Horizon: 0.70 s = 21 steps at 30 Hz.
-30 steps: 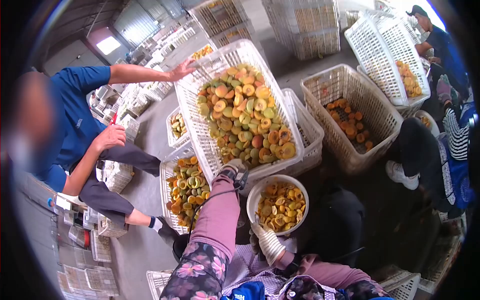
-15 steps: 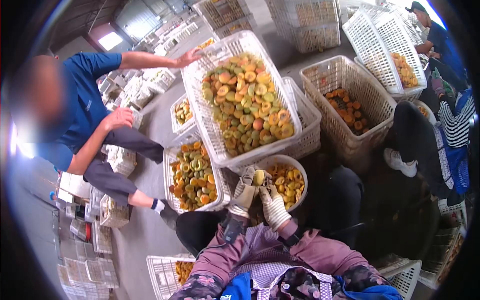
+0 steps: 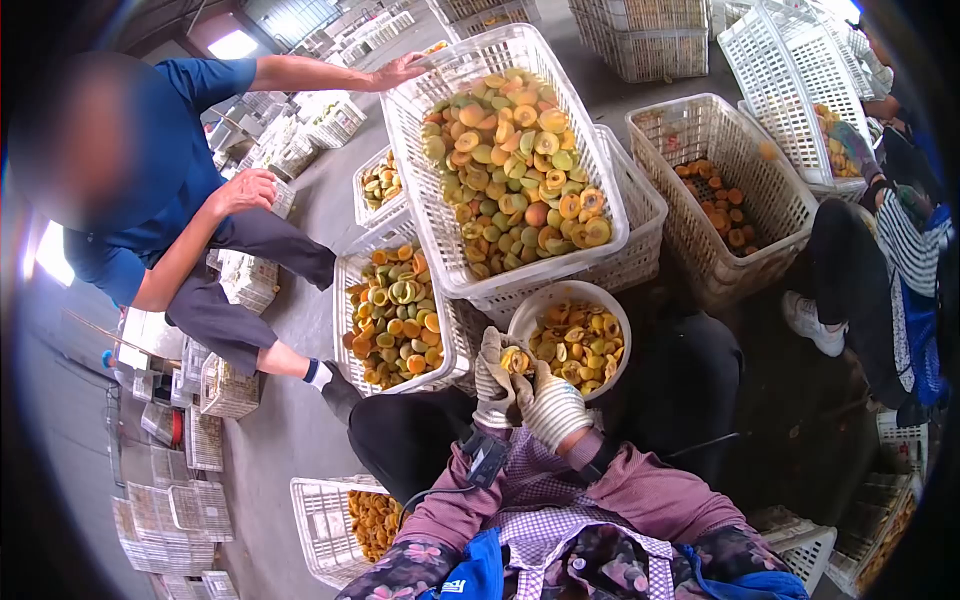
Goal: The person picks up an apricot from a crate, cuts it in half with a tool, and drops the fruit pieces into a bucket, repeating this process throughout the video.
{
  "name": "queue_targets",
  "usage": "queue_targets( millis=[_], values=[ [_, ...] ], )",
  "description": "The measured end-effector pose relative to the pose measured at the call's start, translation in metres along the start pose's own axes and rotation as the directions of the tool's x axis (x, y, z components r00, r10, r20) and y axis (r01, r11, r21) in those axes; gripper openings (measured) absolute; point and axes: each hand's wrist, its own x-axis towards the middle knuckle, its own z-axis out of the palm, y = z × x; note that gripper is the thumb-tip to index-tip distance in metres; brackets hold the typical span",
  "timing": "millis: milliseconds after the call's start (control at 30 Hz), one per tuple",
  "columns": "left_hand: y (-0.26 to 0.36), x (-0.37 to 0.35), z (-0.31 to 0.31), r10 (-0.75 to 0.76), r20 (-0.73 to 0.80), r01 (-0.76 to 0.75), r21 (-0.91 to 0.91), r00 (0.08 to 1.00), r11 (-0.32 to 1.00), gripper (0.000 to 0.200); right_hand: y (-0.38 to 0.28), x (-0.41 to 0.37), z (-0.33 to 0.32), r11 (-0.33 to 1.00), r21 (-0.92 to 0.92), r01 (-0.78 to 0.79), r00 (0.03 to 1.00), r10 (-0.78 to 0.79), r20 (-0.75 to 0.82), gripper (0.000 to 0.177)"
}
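Observation:
My left hand (image 3: 492,388), in a striped work glove, is closed around a yellow-orange peach half (image 3: 516,360), its cut face turned up. Right beside it my right hand (image 3: 554,406), also gloved, presses its curled fingers against the fruit. What the right fingers hold, if anything, is hidden. Just beyond my hands stands a round white bucket (image 3: 622,322) holding cut peach pieces (image 3: 580,345). A large white crate (image 3: 440,262) heaped with halved peaches (image 3: 515,170) is tilted toward me behind the bucket.
Another crate (image 3: 455,345) of peach halves stands to the left. A deeper crate (image 3: 690,250) with some orange halves is at right. A person in a blue shirt (image 3: 165,170) sits at left, one hand (image 3: 398,70) on the big crate's rim. Another person's striped sleeve (image 3: 900,235) shows at right.
My hands have come slightly lower and closer together. The fruit shows its cut face now instead of its greenish skin. The view has shifted, moving the crates up and right.

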Motion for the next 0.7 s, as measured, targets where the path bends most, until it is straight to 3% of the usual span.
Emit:
queue_targets(
  millis=[100, 167, 233, 300, 367, 400, 467, 500, 567, 633, 700],
  values=[
    [0.002, 0.004, -0.002, 0.034, -0.006, -0.034, 0.041, 0.999, 0.999, 0.053, -0.001, -0.003, -0.001, 0.998, -0.042, 0.041, 0.999, -0.042, -0.022, 0.035],
    [0.013, 0.0, 0.004, -0.107, -0.024, 0.106, -0.059, 0.994, 0.993, 0.055, 0.001, -0.005, 0.002, 0.993, 0.028, 0.117, 0.99, -0.114, -0.089, 0.034],
    [0.014, -0.004, 0.009, -0.096, -0.056, 0.092, -0.072, 0.994, 0.993, 0.054, -0.004, -0.005, -0.003, 0.995, 0.031, 0.095, 0.994, -0.094, -0.054, 0.034],
    [0.007, -0.002, 0.004, 0.051, -0.107, -0.045, 0.066, 0.993, 0.997, 0.054, -0.001, -0.004, -0.001, 0.997, 0.041, 0.063, 0.998, -0.062, -0.021, 0.034],
    [0.008, -0.004, 0.005, 0.076, -0.142, -0.072, 0.034, 0.987, 0.997, 0.054, 0.015, 0.0, 0.014, 0.988, 0.098, 0.115, 0.993, -0.117, 0.008, 0.034],
    [0.013, -0.007, 0.005, 0.065, -0.111, -0.062, 0.028, 0.992, 0.998, 0.054, 0.02, 0.001, 0.022, 0.989, 0.101, 0.111, 0.994, -0.112, 0.01, 0.034],
    [0.017, -0.007, -0.005, 0.022, -0.026, -0.021, 0.017, 0.999, 1.0, 0.051, 0.022, 0.001, 0.028, 0.874, 0.468, 0.132, 0.98, -0.185, 0.069, 0.039],
    [0.017, -0.006, -0.008, 0.018, -0.022, -0.018, 0.021, 1.0, 1.0, 0.051, 0.022, 0.0, 0.029, 0.872, 0.471, 0.131, 0.981, -0.182, 0.065, 0.039],
    [0.014, -0.006, -0.013, 0.126, 0.009, -0.125, 0.17, 0.992, 0.977, 0.048, 0.007, -0.009, 0.018, 0.709, 0.704, -0.037, 0.971, -0.14, 0.193, 0.035],
    [0.007, -0.006, -0.017, 0.142, 0.067, -0.149, 0.117, 0.988, 0.982, 0.044, 0.016, -0.005, 0.028, 0.688, 0.722, -0.072, 0.972, -0.115, 0.207, 0.036],
    [0.004, -0.005, -0.018, 0.21, 0.107, -0.227, 0.195, 0.972, 0.954, 0.044, 0.022, -0.003, 0.032, 0.813, 0.58, 0.038, 0.983, -0.135, 0.125, 0.036]
  ],
)
